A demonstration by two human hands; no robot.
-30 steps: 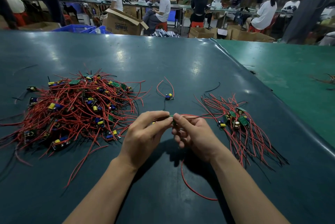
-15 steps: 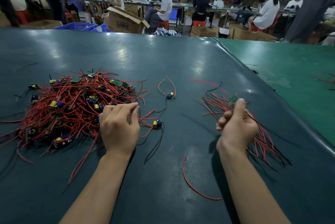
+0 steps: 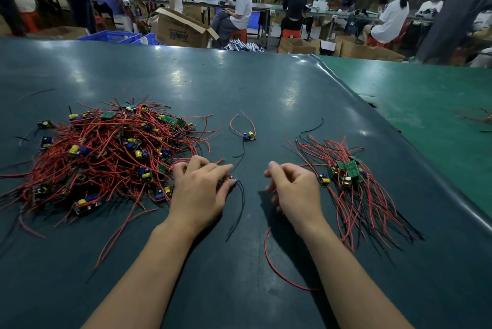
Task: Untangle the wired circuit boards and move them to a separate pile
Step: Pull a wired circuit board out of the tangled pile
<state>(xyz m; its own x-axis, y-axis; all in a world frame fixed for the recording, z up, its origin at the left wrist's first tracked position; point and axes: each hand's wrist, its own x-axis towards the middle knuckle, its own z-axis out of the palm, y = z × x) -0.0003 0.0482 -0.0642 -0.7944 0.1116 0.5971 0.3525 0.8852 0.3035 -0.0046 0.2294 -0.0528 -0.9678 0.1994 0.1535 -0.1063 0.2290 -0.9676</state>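
The left hand (image 3: 198, 190) lay palm-down at the near right edge of the tangled pile (image 3: 106, 158) of red-wired circuit boards, its fingers spread and bent over a small board (image 3: 232, 179) at their tips — whether they gripped it could not be told. The right hand (image 3: 294, 190) hovered just left of the sorted pile (image 3: 351, 182), its fingers loosely curled and holding nothing. Both forearms reached forward over the dark green table (image 3: 239, 83). One lone board (image 3: 249, 137) sat between the piles — a loose red wire (image 3: 277, 272) lay nearer.
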